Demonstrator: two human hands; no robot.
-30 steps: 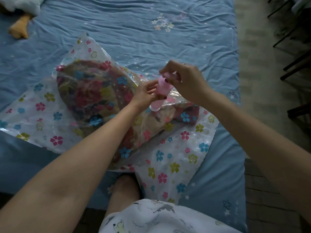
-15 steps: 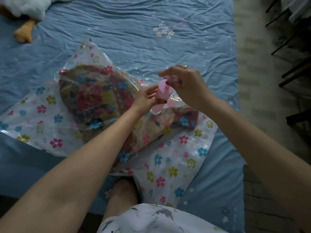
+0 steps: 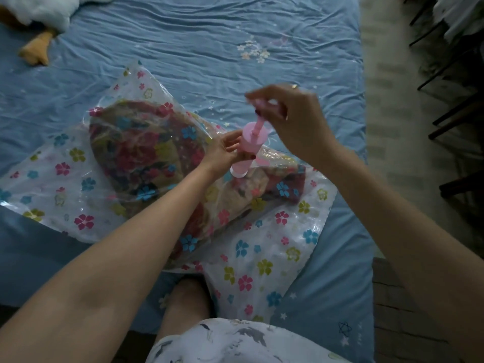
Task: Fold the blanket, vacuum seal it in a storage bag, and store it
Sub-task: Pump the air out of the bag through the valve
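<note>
The bed sheet [image 3: 209, 35] is blue, wrinkled, and carries everything; its right edge runs beside the pale floor [image 3: 387, 100], with dark chair legs [image 3: 450, 74] farther right. Your storage bag [image 3: 262, 258] lies diagonally across the sheet near its front edge, clear plastic printed with coloured flowers, its lower corner hanging over the bed edge at your knee [image 3: 188, 297]. Bare sheet lies open beyond the bag and to its right. The blanket [image 3: 146, 158] sits inside the bag as a dark floral bundle, the plastic creased tightly over it, flat margins of bag left and below. A white plush toy [image 3: 44, 14] with an orange foot lies at the far left corner, well apart from the bag. Your pink hand pump [image 3: 250, 148] stands upright on the bag over the blanket. Your left hand [image 3: 222, 153] grips the pump barrel. Your right hand [image 3: 293, 119] pinches the pump handle, raised above the barrel with the rod showing; it is blurred.
</note>
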